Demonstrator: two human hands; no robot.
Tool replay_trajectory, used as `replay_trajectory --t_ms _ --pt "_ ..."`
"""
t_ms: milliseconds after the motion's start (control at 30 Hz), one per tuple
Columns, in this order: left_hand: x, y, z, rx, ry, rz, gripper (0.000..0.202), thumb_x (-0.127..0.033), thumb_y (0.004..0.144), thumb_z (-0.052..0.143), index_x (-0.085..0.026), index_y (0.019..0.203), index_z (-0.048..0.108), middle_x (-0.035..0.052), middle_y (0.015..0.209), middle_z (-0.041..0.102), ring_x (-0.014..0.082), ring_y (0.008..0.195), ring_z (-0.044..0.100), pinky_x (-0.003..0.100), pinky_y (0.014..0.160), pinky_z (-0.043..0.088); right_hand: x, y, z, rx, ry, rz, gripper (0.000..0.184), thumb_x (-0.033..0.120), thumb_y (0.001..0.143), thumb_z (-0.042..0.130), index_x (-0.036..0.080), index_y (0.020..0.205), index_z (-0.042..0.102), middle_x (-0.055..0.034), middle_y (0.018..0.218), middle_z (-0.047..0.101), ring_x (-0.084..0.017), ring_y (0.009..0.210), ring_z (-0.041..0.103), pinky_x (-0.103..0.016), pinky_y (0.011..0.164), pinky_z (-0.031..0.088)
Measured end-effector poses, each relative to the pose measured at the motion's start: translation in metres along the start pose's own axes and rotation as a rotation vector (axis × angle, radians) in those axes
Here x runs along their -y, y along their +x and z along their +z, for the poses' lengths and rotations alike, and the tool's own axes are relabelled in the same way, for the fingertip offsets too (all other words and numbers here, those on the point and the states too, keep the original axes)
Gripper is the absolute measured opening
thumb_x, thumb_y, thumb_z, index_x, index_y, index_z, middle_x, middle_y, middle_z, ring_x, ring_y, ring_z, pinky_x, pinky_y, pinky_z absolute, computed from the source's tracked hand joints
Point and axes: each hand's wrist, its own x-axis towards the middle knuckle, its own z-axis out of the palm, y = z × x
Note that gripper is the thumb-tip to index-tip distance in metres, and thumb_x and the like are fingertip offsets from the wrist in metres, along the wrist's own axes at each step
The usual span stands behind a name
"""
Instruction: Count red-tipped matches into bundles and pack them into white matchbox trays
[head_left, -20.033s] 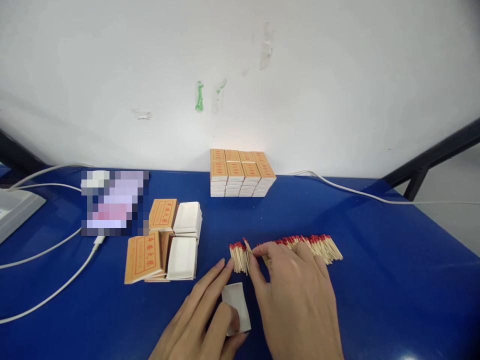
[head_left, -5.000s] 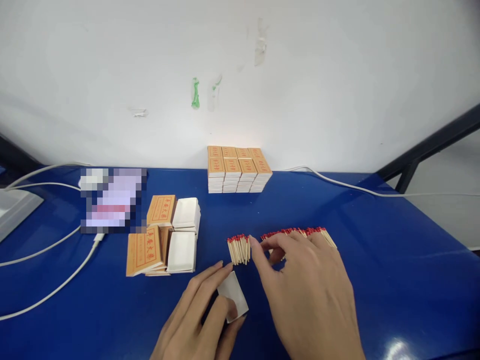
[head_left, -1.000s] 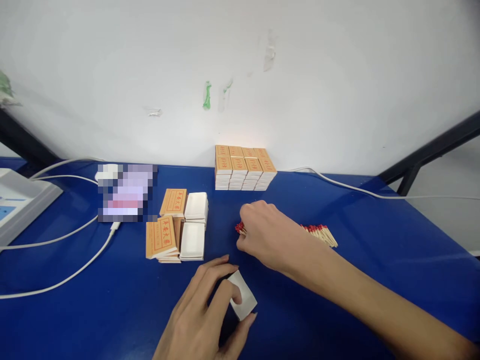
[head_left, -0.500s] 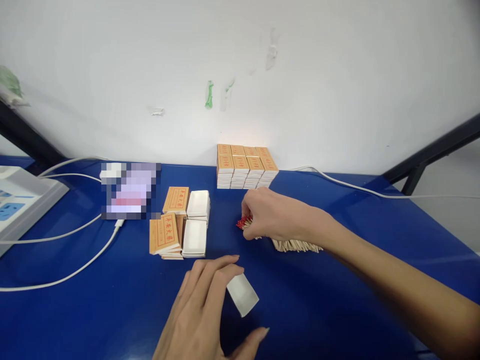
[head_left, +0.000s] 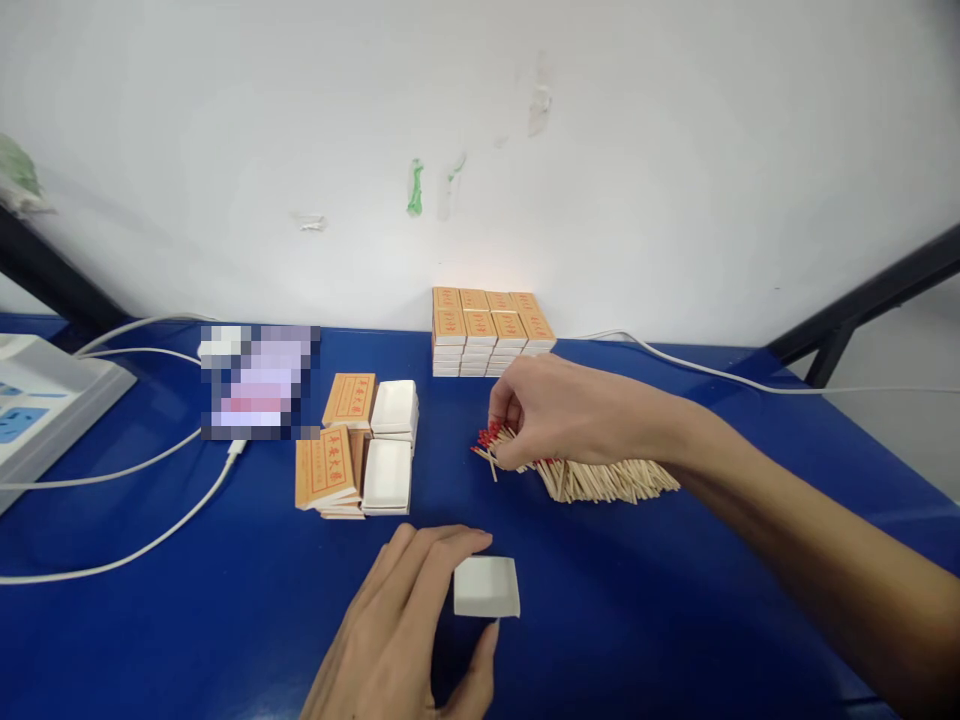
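- Matches lie in a crowded, uneven row on the blue worktop, right of centre, with pale stick ends facing the near side; red heads show at the left end.
- Right hand reaches over the left part of the row, thumb and fingers pinched on a small bunch there; the fingers hide how many it has, so I can't tell the count.
- Left hand is relaxed and spread, thumb well away from the fingers, curved about the left side of a white tray.
- That tray lies bare inside, on the near side of the row and apart from it.
- Farther left, orange printed covers are piled just beside stacked white trays.
- Near the wall, matchboxes form a neat block, orange tops facing up.
- White cable trails off to the right.
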Motion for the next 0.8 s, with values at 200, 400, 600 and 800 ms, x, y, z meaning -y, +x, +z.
replay_trajectory --t_ms 200,400,600,800 --pt "0.002 0.003 -0.003 -0.017 -0.044 -0.118 0.043 -0.029 0.099 0.068 -0.044 0.137 0.052 -0.0051 0.104 0.068 0.0152 0.085 0.069 0.027 0.08 0.062 0.011 -0.027 0.01 0.099 0.08 0.011 0.012 0.03 0.072 0.075 0.023 0.082 0.076 0.0007 0.072 0.069 -0.016 0.064 0.062 -0.028 0.051 0.041" --pt "0.001 0.002 -0.003 -0.034 -0.137 -0.24 0.046 -0.03 0.096 0.076 -0.046 0.133 0.053 -0.0088 0.111 0.072 0.0134 0.089 0.071 0.026 0.084 0.061 0.021 -0.049 0.047 0.106 -0.007 -0.065 0.023 0.033 0.074 0.076 0.023 0.095 0.072 -0.0049 0.097 0.069 -0.018 0.079 0.064 -0.026 0.056 0.04" --pt "0.002 0.004 -0.003 -0.081 -0.184 -0.233 0.049 -0.023 0.094 0.073 -0.041 0.134 0.052 -0.0073 0.108 0.077 0.0154 0.085 0.074 0.03 0.082 0.064 0.028 -0.043 0.063 0.033 -0.16 -0.391 0.007 0.014 0.081 0.068 0.02 0.081 0.064 -0.0008 0.077 0.067 -0.014 0.065 0.058 -0.029 0.064 0.041" --pt "-0.001 0.008 -0.008 -0.069 -0.188 -0.227 0.052 -0.022 0.094 0.075 -0.045 0.133 0.05 -0.0122 0.096 0.073 0.0113 0.082 0.072 0.022 0.082 0.063 0.032 -0.034 0.064 0.05 -0.307 -0.467 0.017 0.008 0.081 0.073 0.02 0.093 0.075 -0.0031 0.083 0.073 -0.019 0.068 0.065 -0.034 0.061 0.037"
